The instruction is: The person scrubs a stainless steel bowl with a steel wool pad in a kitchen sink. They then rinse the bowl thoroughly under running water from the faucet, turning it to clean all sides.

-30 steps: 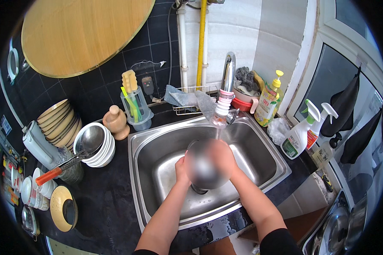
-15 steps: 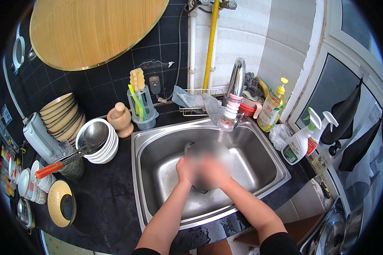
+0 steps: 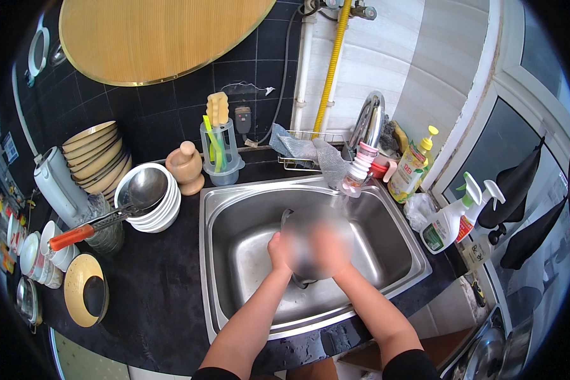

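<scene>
Both my hands are inside the steel sink (image 3: 247, 199), around a dark-rimmed round dish (image 3: 286, 218). A grey blur covers most of the dish and my fingers, so its exact kind is hidden. Its dark edge shows above my left hand and again below, between my wrists. My left hand (image 3: 280, 253) grips the dish's left side. My right hand (image 3: 334, 253) lies at its right part, with the fingers lost in the blur. Over the back right of the sink stands a chrome tap (image 3: 373, 117) with a pink and white nozzle (image 3: 360, 168); flowing water cannot be made out.
Left of the sink are a stack of white bowls (image 3: 161, 218) with a ladle (image 3: 147, 189) on top, a wooden mortar (image 3: 185, 168), stacked beige bowls (image 3: 98, 158) and a single beige bowl (image 3: 76, 291). A yellow-capped soap bottle (image 3: 411, 168) and spray bottles (image 3: 446, 225) stand at the right.
The view has shifted slightly. My hands and the dish stay together in the sink, with the right hand a little further up and round the dish's right side.
</scene>
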`<state>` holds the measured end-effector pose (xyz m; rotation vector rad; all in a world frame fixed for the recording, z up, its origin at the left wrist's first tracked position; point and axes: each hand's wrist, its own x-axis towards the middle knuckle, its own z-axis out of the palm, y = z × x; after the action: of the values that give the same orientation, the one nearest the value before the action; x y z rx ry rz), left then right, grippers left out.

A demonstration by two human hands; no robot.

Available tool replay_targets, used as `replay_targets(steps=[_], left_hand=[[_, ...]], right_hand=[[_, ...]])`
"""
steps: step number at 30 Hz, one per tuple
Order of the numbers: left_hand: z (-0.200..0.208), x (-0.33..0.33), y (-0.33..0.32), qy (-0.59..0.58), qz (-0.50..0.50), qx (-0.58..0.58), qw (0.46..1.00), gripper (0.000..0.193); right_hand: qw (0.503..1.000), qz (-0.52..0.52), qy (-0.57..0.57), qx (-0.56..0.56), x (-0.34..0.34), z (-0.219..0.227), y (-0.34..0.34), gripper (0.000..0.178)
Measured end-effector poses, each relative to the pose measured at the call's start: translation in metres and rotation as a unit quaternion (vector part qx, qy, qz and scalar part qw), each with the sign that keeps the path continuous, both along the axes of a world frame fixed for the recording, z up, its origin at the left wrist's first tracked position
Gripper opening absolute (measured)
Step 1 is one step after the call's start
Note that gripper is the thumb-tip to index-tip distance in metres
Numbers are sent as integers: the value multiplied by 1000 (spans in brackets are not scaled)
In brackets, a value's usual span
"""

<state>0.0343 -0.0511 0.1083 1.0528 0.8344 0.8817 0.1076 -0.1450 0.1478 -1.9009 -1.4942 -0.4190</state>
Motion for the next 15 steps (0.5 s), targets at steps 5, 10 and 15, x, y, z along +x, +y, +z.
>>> replay_targets(steps=[5, 10, 15], left_hand=[[1, 1, 1, -10, 25, 9, 1000, 29], [5, -2, -1, 9, 30, 21, 999, 30], [-5, 5, 1, 19, 52, 65, 996, 31]], right_hand=[[1000, 19, -16, -11, -6, -2, 0, 18], [999, -27, 1, -19, -4, 3, -3, 18], [999, -9, -10, -41, -12, 3, -1, 19]])
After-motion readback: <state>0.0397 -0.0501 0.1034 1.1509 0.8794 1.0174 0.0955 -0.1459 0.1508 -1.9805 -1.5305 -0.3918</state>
